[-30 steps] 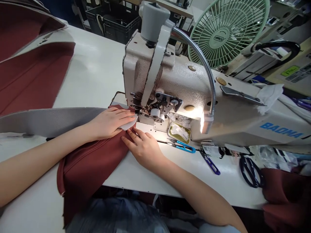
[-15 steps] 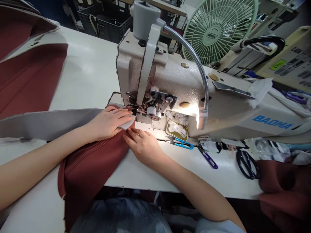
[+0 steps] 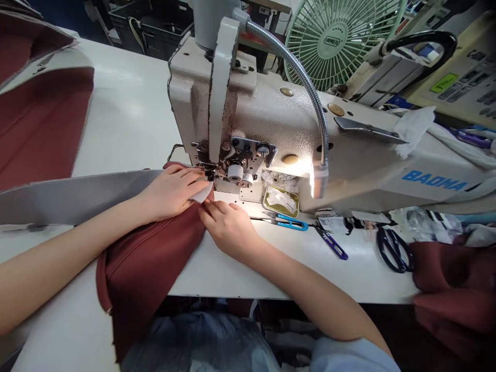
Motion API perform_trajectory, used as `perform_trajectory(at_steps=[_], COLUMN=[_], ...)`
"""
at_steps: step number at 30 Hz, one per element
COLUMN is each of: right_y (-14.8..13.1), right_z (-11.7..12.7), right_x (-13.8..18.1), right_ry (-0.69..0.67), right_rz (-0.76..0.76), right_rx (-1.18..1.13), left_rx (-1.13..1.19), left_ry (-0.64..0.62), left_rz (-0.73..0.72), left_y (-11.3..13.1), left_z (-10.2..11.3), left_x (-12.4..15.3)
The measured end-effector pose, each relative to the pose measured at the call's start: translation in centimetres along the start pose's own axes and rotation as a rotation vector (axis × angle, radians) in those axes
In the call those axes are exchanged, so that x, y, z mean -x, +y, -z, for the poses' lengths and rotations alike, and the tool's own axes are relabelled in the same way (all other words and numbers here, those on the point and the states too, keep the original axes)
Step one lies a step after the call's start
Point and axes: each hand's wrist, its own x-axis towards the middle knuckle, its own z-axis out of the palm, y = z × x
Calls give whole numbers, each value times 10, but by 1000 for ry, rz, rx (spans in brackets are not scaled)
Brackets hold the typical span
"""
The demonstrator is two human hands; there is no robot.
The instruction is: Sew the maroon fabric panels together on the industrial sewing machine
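A maroon fabric piece [image 3: 155, 258] with a grey underside runs up to the needle area of a sewing machine [image 3: 271, 113]. Close to the presser foot, my left hand [image 3: 170, 191] rests over the fabric, its fingers pressed together on a turned-up grey flap [image 3: 202, 193]. The thumb is partly hidden beside that flap. My right hand [image 3: 230, 227] pinches the maroon edge just below, with fingertips at the fabric. A long grey stretch of material [image 3: 77, 194] extends leftward from beneath my left wrist. The needle tip is hidden.
Blue thread snips [image 3: 292, 222], purple snips [image 3: 333, 245] and black-handled scissors [image 3: 395, 250] lie right of my hands. A small tin [image 3: 281, 201] sits under the machine arm. A lamp [image 3: 320, 181] hangs near it. More maroon pieces [image 3: 42, 119] lie left; a green fan [image 3: 341, 41] stands behind.
The view has shifted slightly, so the machine sits a little further left and higher. Both hands keep nearly the same places on the fabric.
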Motion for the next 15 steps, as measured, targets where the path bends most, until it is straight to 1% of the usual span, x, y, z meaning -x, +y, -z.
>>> perform_trajectory(at_steps=[4, 7, 9, 12, 15], right_y=[-2, -11, -17, -22, -22], right_z=[-1, -4, -6, -8, -9], right_x=[2, 6, 8, 6, 2], right_ry=[22, 104, 151, 145, 122], right_rz=[20, 74, 108, 132, 123], right_rx=[37, 102, 135, 135, 127], left_rx=[-2, -1, -1, 3, -6], left_ry=[-11, 32, 64, 67, 58], left_rz=[4, -38, -92, -156, -159], left_y=[-5, -5, -4, 0, 2], left_z=[1, 8, 12, 16, 14], left_x=[-2, 1, 2, 0, -3])
